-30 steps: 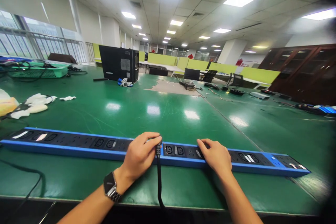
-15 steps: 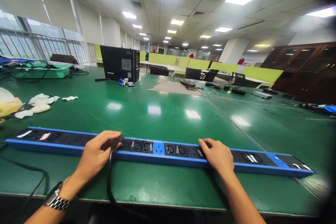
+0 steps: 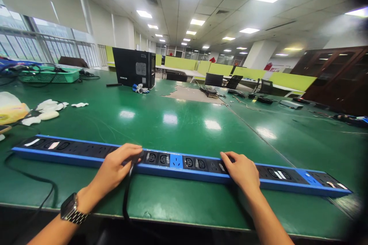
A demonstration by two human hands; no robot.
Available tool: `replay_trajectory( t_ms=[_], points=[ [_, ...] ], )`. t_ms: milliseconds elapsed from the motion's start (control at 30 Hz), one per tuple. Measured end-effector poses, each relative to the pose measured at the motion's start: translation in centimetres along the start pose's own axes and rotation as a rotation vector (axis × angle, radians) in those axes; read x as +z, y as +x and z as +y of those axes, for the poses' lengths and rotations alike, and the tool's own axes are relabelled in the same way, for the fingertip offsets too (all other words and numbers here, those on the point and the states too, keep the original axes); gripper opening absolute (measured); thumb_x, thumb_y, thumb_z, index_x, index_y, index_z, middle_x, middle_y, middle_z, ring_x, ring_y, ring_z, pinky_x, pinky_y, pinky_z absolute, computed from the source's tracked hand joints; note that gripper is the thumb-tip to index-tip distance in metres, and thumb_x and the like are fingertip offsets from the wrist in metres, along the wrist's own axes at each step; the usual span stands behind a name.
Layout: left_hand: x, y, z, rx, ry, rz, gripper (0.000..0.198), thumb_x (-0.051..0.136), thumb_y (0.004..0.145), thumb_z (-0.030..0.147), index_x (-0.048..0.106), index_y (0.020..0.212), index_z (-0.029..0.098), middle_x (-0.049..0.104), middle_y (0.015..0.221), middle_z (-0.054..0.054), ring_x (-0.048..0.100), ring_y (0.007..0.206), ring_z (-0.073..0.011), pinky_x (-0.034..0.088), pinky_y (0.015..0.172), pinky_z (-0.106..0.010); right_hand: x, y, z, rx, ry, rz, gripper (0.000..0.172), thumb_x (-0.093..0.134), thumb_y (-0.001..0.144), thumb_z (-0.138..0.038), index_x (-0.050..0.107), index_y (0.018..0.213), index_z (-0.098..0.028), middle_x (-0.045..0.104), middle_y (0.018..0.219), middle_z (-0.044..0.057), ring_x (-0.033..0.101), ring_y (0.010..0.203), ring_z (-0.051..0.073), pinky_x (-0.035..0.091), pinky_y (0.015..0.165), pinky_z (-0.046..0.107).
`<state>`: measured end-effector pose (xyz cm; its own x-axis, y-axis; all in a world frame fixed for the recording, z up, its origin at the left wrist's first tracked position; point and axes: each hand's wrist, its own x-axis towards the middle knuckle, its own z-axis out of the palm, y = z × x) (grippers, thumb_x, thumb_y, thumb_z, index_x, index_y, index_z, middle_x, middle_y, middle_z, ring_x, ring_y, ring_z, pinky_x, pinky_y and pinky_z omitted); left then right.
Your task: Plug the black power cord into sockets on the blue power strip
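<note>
1. Off toward nine o'clock goes the left hand (image 3: pixel 116 165), taking the black plug (image 3: pixel 140 157) from the blue socket (image 3: pixel 176 161) it was over a second ago to beyond the pair of dark sockets (image 3: pixel 158 159).
2. Underneath, the blue power strip (image 3: pixel 184 175) lies across the near part of the green table (image 3: pixel 184 199), ends at nine and just past three o'clock.
3. Left fingers are pinched round the plug; seated or merely held against the strip, they hide it.
4. Right hand (image 3: pixel 243 170) rests on the strip toward three o'clock, fingers bent at the far rim; how firmly it grips, can't tell.
5. Progress, as I judge it: strip laid out, plug brought to it, nothing in the fully visible sockets; a properly seated plug is what remains unshown.
6. Further out, black cable (image 3: pixel 125 193) drops toward six, computer case (image 3: pixel 130 67) stands at eleven, green basket (image 3: pixel 50 75) at ten.
</note>
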<state>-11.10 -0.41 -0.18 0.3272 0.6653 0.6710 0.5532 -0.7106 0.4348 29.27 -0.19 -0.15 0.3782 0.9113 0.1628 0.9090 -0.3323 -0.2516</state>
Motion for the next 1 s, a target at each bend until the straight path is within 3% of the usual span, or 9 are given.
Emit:
replay_trajectory(
  t_ms=[667, 833, 933, 1000],
  points=[
    [0.3, -0.5, -0.1, 0.019, -0.018, 0.08, 0.023, 0.059, 0.088, 0.02, 0.068, 0.109, 0.024, 0.072, 0.107, -0.006, 0.069, 0.097, -0.0208, 0.057, 0.086, -0.034, -0.7, -0.3, -0.6, -0.027, 0.001, -0.003, 0.046, 0.036, 0.089, -0.054, 0.073, 0.098, -0.029, 0.073, 0.098, 0.005, 0.063, 0.095, 0.025, 0.042, 0.076, 0.033],
    [-0.6, 0.7, 1.7, 0.016, -0.021, 0.228, 0.021, 0.064, 0.085, 0.017, 0.068, 0.105, 0.023, 0.07, 0.105, -0.005, 0.067, 0.096, -0.0206, 0.055, 0.087, -0.034, -0.6, -0.1, -0.5, -0.014, -0.004, -0.013, 0.046, 0.036, 0.089, -0.055, 0.073, 0.098, -0.03, 0.073, 0.097, 0.005, 0.064, 0.094, 0.024, 0.042, 0.075, 0.033],
    [0.0, 2.2, 3.8, 0.06, -0.067, 0.207, 0.022, 0.064, 0.084, 0.013, 0.067, 0.104, 0.022, 0.07, 0.103, -0.004, 0.067, 0.094, -0.019, 0.055, 0.085, -0.032, -0.4, -0.1, -0.4, 0.001, 0.001, -0.018, 0.048, 0.035, 0.088, -0.057, 0.073, 0.1, -0.03, 0.073, 0.097, 0.005, 0.064, 0.091, 0.025, 0.041, 0.074, 0.033],
    [1.5, 3.1, 5.2, 0.08, -0.121, 0.151, 0.022, 0.063, 0.084, 0.011, 0.067, 0.104, 0.02, 0.071, 0.101, -0.004, 0.067, 0.093, -0.0179, 0.055, 0.084, -0.03, -0.4, -0.1, -0.3, 0.005, 0.004, -0.02, 0.048, 0.035, 0.088, -0.057, 0.073, 0.1, -0.029, 0.073, 0.098, 0.005, 0.064, 0.091, 0.026, 0.041, 0.074, 0.034]
  ],
)
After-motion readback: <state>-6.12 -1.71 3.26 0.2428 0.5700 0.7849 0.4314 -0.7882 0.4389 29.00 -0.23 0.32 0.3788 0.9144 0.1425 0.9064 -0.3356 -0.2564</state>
